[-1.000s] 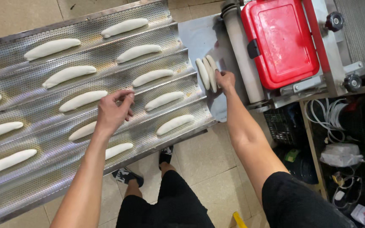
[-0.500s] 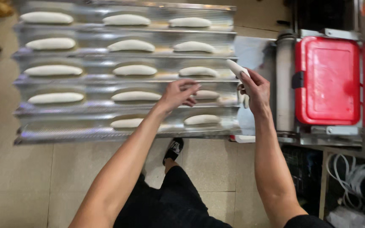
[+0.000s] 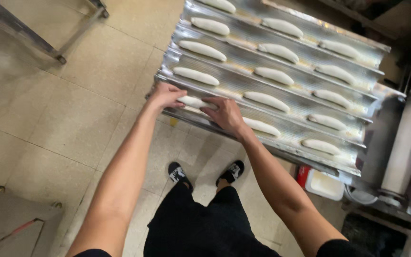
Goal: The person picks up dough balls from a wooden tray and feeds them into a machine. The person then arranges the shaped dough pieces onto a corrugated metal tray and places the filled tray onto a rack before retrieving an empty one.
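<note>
Both hands rest on one dough piece (image 3: 193, 101) in the tray's (image 3: 281, 143) nearest groove: the left hand (image 3: 166, 94) at its left end, the right hand (image 3: 227, 115) over its right end. It lies lengthwise along the groove. More dough pieces (image 3: 267, 101) fill the grooves beyond.

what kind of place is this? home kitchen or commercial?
Most likely a commercial bakery. A long corrugated metal tray holds rows of shaped dough pieces, both hands (left hand, right hand) rest on a dough piece in the nearest channel, and a roller machine stands beside it on a tiled floor.
</note>
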